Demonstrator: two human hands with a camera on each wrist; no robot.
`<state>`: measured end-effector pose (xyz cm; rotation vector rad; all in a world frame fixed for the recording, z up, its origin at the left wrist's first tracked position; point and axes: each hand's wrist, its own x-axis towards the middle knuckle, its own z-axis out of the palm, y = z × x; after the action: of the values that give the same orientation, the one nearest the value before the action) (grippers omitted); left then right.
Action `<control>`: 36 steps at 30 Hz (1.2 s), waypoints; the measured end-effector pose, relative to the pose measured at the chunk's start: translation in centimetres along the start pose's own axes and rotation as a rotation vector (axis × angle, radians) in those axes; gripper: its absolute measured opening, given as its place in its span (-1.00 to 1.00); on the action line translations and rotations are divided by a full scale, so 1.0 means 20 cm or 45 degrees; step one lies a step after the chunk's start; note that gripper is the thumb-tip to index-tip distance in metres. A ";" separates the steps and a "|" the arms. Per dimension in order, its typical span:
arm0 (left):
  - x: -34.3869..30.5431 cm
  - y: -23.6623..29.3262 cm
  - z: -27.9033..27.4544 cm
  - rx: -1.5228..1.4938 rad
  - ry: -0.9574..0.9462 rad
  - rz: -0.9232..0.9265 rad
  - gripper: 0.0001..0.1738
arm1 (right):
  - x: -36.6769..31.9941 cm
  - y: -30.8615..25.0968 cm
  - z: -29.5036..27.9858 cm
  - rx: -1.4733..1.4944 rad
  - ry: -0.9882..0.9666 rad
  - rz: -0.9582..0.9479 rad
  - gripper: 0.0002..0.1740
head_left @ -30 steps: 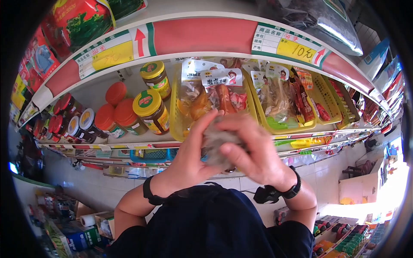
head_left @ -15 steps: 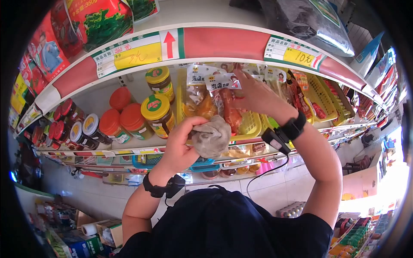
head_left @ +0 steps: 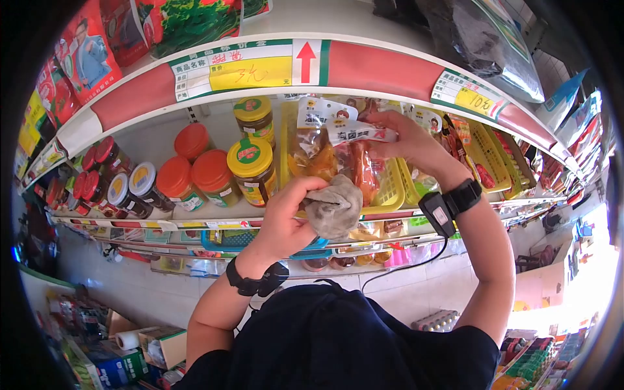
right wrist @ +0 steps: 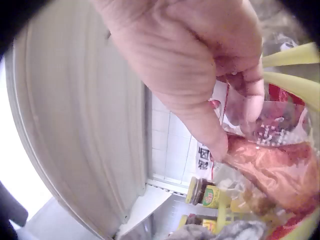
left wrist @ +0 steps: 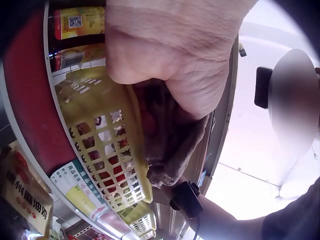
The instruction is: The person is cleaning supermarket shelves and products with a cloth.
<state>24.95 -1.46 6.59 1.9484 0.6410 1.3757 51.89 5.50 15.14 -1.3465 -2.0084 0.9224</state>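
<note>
My left hand (head_left: pixel 281 221) grips a crumpled grey cloth (head_left: pixel 335 208) in front of a yellow basket (head_left: pixel 390 188). In the left wrist view the cloth (left wrist: pixel 175 145) hangs beneath my palm (left wrist: pixel 175 45), beside the basket's slotted wall (left wrist: pixel 82 100). My right hand (head_left: pixel 413 143) pinches a clear packet of reddish-brown meat (head_left: pixel 364 172) near its white printed header, over the basket. The right wrist view shows thumb and fingers of this hand (right wrist: pixel 200 75) on the packet (right wrist: pixel 275 167). Another packet (head_left: pixel 318 156) lies to its left.
Jars with yellow lids (head_left: pixel 250 157), orange-red lids (head_left: pixel 211 170) and white lids (head_left: pixel 144 179) stand left of the basket. A red-and-white shelf edge (head_left: pixel 383 65) with price labels curves above the hands. More yellow baskets (head_left: pixel 491 156) stand to the right.
The hands have parted, the left keeping the cloth. My right hand has reached to the basket and now pinches a packet, whose header is tilted. The head view has shifted slightly.
</note>
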 end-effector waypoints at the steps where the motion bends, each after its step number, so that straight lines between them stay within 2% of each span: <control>1: 0.00 0.01 0.00 -0.014 -0.004 -0.003 -0.50 | -0.02 0.03 0.01 0.188 -0.030 0.043 -0.33; 2: 0.00 0.01 0.01 -0.014 -0.004 -0.005 -0.50 | -0.03 0.05 0.02 0.377 -0.055 0.088 -0.39; 6: 0.00 0.00 0.01 0.021 0.014 0.025 -0.51 | -0.06 -0.03 0.02 0.366 0.000 0.255 -0.46; 8: 0.00 0.00 0.01 0.035 0.012 0.021 -0.51 | 0.01 -0.02 0.00 0.559 0.097 0.100 -0.53; 11: 0.00 -0.01 0.03 0.053 0.051 0.096 -0.51 | 0.12 -0.05 0.04 0.556 0.125 0.007 -0.60; 13: -0.02 -0.03 0.04 0.029 0.077 -0.016 -0.51 | 0.21 -0.03 0.05 0.354 -0.053 0.159 -0.67; 15: -0.03 -0.03 0.04 0.006 0.038 -0.028 -0.51 | 0.24 -0.03 0.10 0.196 -0.082 0.178 -0.66; 16: -0.02 -0.02 0.04 -0.022 0.050 -0.056 -0.52 | 0.25 -0.03 0.12 0.191 -0.056 0.182 -0.66; 18: -0.02 -0.01 0.04 -0.047 0.068 -0.068 -0.54 | 0.25 -0.02 0.16 -0.010 0.043 -0.016 -0.61; 21: -0.02 -0.01 0.04 -0.025 0.067 -0.058 -0.54 | 0.24 -0.05 0.16 -0.025 0.162 -0.108 -0.60; 23: -0.02 -0.02 0.04 -0.038 0.064 -0.065 -0.54 | 0.19 -0.09 0.13 -0.025 0.181 -0.047 -0.64; 25: -0.03 -0.02 0.04 -0.049 0.062 -0.078 -0.54 | 0.14 -0.08 0.10 0.504 0.380 -0.089 -0.77; 26: -0.03 -0.03 0.04 -0.045 0.064 -0.078 -0.54 | 0.11 -0.07 0.05 0.505 0.377 -0.085 -0.77; 28: -0.03 -0.03 0.04 -0.042 0.064 -0.077 -0.54 | 0.05 -0.02 -0.09 0.795 0.483 -0.162 -0.78; 30: -0.02 -0.03 0.04 -0.035 0.055 -0.058 -0.54 | -0.04 0.03 -0.24 0.410 0.544 -0.190 -0.73; 32: -0.02 -0.02 0.04 -0.045 0.055 -0.065 -0.54 | -0.08 0.19 -0.40 0.895 0.507 -0.337 -0.67; 36: -0.03 -0.04 0.05 -0.006 0.065 -0.060 -0.53 | -0.23 0.36 -0.71 0.923 0.581 -0.248 -0.62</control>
<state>25.59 -1.60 5.46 1.8879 0.7022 1.4008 68.12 6.39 17.92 -0.8330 -1.2465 1.0021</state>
